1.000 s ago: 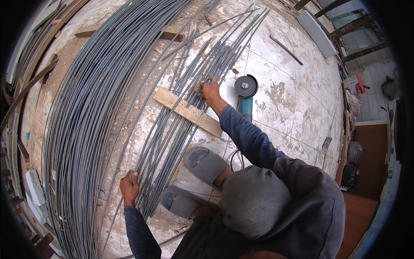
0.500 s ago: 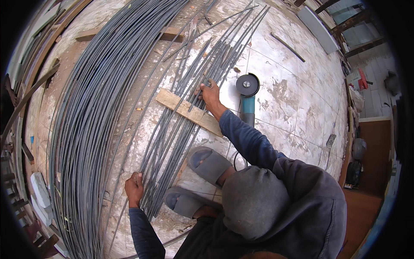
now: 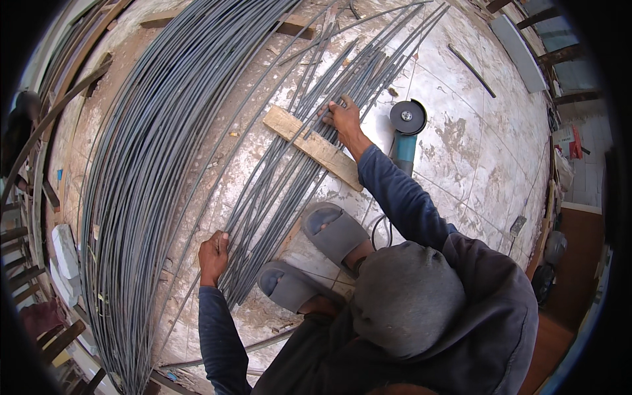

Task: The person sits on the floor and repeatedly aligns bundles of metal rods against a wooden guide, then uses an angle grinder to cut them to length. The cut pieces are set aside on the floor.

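Observation:
At the lower left, my left hand (image 3: 214, 258) is closed on a thin steel rod beside the smaller bundle of rods. Farther off, my right hand (image 3: 343, 120) has its fingers curled round a steel rod just past a wooden board. That board (image 3: 322, 153) lies crosswise, with the smaller bundle of steel rods (image 3: 263, 220) running under it and some rods over it. An angle grinder (image 3: 405, 135) with a black disc and teal body rests on the tiles right of my right hand.
A big bundle of long steel rods (image 3: 155, 164) curves along the left side. My sandalled feet (image 3: 336, 232) stand by the smaller bundle's near end. A loose short rod (image 3: 471, 70) lies at the upper right. A dark cable (image 3: 380, 230) loops near my right foot.
The whole view has shifted, so the floor things appear farther right and higher. Both hands keep their closed hold beside the smaller bundle, with little visible movement against it.

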{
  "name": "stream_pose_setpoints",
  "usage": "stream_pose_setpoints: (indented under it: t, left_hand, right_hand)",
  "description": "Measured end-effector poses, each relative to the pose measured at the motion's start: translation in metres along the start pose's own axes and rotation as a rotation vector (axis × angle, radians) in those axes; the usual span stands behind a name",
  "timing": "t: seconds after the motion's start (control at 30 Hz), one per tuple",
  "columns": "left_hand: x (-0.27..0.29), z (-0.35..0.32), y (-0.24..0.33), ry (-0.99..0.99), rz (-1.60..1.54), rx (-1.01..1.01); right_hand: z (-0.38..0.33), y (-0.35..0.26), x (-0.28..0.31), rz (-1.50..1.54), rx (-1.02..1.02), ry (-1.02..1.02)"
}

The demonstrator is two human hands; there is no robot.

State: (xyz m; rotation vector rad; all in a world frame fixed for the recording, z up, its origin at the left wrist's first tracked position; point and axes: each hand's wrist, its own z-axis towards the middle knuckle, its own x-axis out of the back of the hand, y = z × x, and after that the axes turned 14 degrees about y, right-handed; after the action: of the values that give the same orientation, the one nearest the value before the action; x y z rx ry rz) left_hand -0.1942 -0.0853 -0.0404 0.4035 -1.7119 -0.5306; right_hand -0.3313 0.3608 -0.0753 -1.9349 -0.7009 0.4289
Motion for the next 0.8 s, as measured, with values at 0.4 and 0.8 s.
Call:
stream_pose_setpoints:
  t: [0.4, 0.8]
  left_hand:
    - [-0.003, -0.001, -0.003, -0.131, -0.124, 0.104]
    - [-0.003, -0.003, 0.005, -0.072, -0.056, 0.004]
  right_hand:
    - [0.013, 0.009, 0.001, -0.04, -0.005, 0.036]
    - [-0.021, 0.013, 0.043, -0.458, 0.451, 0.014]
